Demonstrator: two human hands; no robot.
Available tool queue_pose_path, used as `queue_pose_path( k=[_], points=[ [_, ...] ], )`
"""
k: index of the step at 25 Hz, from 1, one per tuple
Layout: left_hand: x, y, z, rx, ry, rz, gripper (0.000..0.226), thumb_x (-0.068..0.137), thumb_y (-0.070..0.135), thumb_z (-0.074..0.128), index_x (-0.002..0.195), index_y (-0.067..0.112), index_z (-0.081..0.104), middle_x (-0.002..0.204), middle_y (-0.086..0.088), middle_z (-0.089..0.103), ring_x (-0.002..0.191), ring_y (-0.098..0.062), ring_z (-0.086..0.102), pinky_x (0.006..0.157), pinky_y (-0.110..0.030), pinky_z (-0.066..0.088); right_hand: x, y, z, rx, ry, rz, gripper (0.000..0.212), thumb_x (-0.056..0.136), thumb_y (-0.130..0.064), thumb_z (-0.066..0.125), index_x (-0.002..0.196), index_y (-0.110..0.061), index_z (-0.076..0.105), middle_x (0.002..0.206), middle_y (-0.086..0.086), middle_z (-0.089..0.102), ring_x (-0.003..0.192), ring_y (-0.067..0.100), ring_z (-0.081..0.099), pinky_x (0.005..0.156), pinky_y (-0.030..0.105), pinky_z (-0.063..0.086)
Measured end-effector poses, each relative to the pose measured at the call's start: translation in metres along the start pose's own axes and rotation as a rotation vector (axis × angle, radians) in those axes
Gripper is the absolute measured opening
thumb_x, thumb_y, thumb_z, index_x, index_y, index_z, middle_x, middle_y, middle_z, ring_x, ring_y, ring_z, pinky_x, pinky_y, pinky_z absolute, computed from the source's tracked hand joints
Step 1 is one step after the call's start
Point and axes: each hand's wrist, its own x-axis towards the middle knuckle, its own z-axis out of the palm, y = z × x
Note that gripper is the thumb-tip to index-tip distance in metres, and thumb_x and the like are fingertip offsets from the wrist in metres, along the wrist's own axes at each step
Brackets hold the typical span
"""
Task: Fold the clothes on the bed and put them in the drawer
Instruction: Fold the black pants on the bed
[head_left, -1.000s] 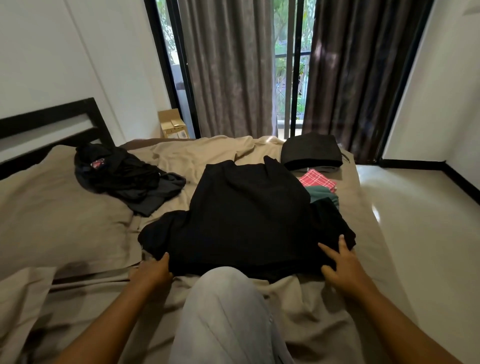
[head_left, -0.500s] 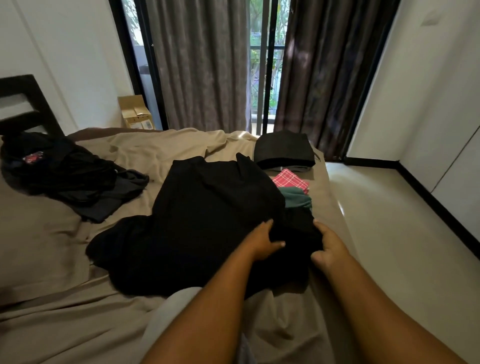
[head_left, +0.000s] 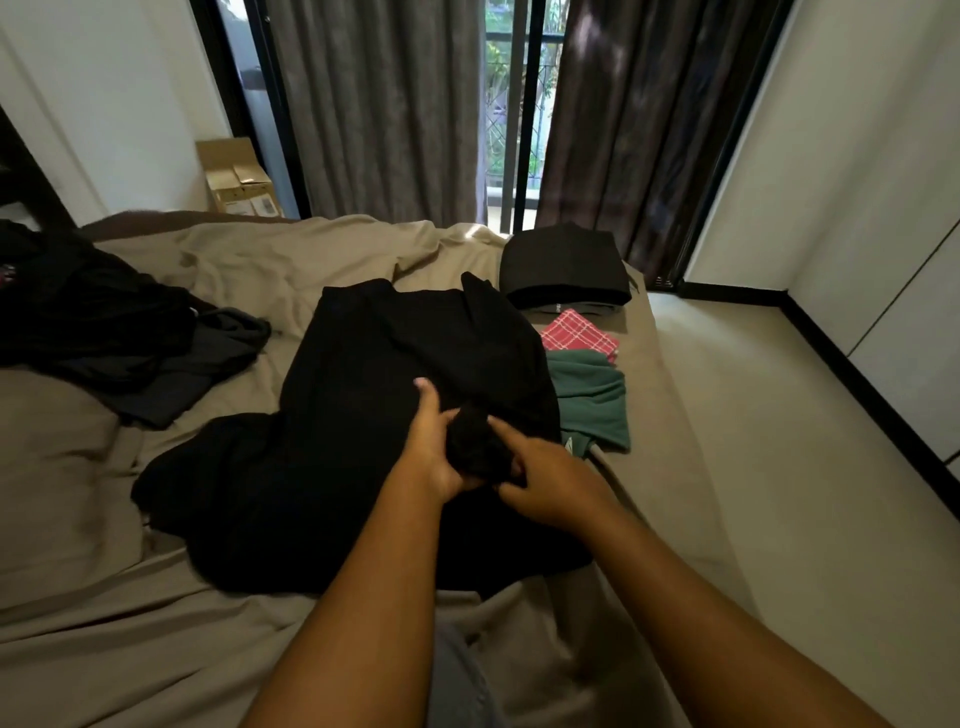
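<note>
A large black garment (head_left: 353, 415) lies spread on the bed (head_left: 156, 649), near the middle and a little toward the right edge. Its far end points toward the window and its near edge lies just in front of the person's knee (head_left: 457, 675), which is in light trousers.

Both hands meet over the right part of this garment. Between them, a part of the black cloth is gathered up into a small bunch. The left hand (head_left: 431, 452) holds the bunch from the left side, the palm against it and one finger stretched forward flat on the cloth. The right hand (head_left: 550, 483) grips the same bunch from the right, with the fingers curled into the fabric. The two hands almost touch each other under the bunch.

Just beside the garment on the right lies a green garment (head_left: 592, 400), and behind it a red checked cloth (head_left: 579, 335). Farther back, near the far corner of the bed, there is a neat folded black pile (head_left: 563, 265). On the left side of the bed lies a loose heap of dark clothes (head_left: 93, 322), well apart from the hands.

A cardboard box (head_left: 239, 179) stands behind the bed by the wall, beside the grey curtains (head_left: 384, 104).
</note>
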Motion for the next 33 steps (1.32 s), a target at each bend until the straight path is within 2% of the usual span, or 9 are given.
queue_pose_path(
  k=[2,5,9,13,16,18,21,25,33],
  points=[
    [0.004,-0.003,-0.007,0.299,0.126,0.015,0.056,0.090,0.050,0.070,0.124,0.006,0.065,0.112,-0.019,0.071,0.101,-0.038,0.068,0.085,-0.051,0.057,-0.007,0.001,0.023,-0.137,0.007,0.063,0.087,0.088,-0.050,0.062,0.161,-0.037,0.016,0.131,0.006,0.053,0.121,0.029,0.054,0.095,0.042,0.051],
    [0.025,-0.011,-0.016,0.769,0.374,0.057,0.056,0.094,0.016,0.070,0.145,0.005,0.047,0.136,-0.018,0.057,0.120,-0.037,0.058,0.095,-0.045,0.052,-0.026,0.015,0.048,-0.265,0.082,0.153,0.071,0.094,-0.049,0.055,0.157,-0.029,0.029,0.132,0.006,0.049,0.121,0.028,0.049,0.094,0.041,0.050],
    [0.043,-0.009,-0.026,1.000,0.511,0.089,0.041,0.102,0.017,0.055,0.140,0.006,0.050,0.139,-0.018,0.055,0.122,-0.034,0.057,0.096,-0.039,0.050,-0.048,0.038,0.064,-0.280,0.110,0.142,0.055,0.102,-0.033,0.045,0.156,-0.031,0.036,0.118,0.003,0.051,0.103,0.022,0.054,0.084,0.031,0.048],
    [0.031,-0.017,-0.018,1.264,0.628,0.036,0.042,0.102,0.023,0.054,0.141,0.014,0.042,0.135,-0.015,0.052,0.116,-0.030,0.056,0.088,-0.042,0.050,-0.058,0.032,0.046,-0.326,0.006,0.143,0.065,0.093,-0.046,0.040,0.156,-0.035,0.032,0.116,0.004,0.052,0.103,0.022,0.053,0.086,0.034,0.048],
    [0.025,-0.027,-0.016,1.579,0.653,0.569,0.044,0.100,0.025,0.052,0.143,0.026,0.042,0.142,-0.010,0.044,0.124,-0.029,0.047,0.094,-0.043,0.047,-0.045,0.012,0.040,-0.306,0.240,0.096,0.064,0.086,-0.048,0.031,0.140,-0.023,0.055,0.108,0.006,0.055,0.097,0.023,0.052,0.082,0.038,0.046],
    [0.032,-0.034,-0.018,1.789,0.380,0.874,0.051,0.100,0.025,0.049,0.148,0.035,0.041,0.154,-0.003,0.035,0.140,-0.027,0.035,0.107,-0.044,0.040,-0.022,-0.001,0.037,-0.264,0.340,0.053,0.055,0.090,-0.043,0.037,0.135,-0.018,0.058,0.121,0.008,0.056,0.108,0.026,0.052,0.090,0.040,0.046],
    [0.045,-0.041,-0.025,1.926,0.175,0.538,0.062,0.105,0.029,0.045,0.159,0.039,0.017,0.170,0.007,0.001,0.156,-0.024,0.000,0.122,-0.053,0.015,0.003,-0.004,0.039,-0.278,0.058,0.076,0.072,0.095,-0.047,0.052,0.158,-0.020,0.030,0.165,0.011,0.023,0.151,0.030,0.023,0.122,0.045,0.023],
    [0.055,-0.044,-0.033,1.932,0.271,0.343,0.061,0.107,0.048,0.031,0.159,0.043,-0.001,0.169,0.004,-0.014,0.154,-0.033,-0.014,0.122,-0.057,-0.001,0.002,0.012,0.058,-0.298,-0.196,0.175,0.090,0.094,-0.073,0.037,0.162,-0.032,-0.007,0.169,0.005,-0.018,0.155,0.027,-0.017,0.124,0.053,-0.007],
    [0.026,0.008,-0.040,1.700,0.445,0.128,0.068,0.101,0.036,0.050,0.160,0.030,0.016,0.169,-0.008,-0.006,0.154,-0.039,-0.005,0.120,-0.061,0.006,0.047,-0.065,0.032,-0.252,-0.158,0.061,0.104,0.084,-0.060,0.063,0.162,-0.035,-0.001,0.171,0.005,-0.009,0.156,0.034,-0.008,0.123,0.062,0.002]
  ],
)
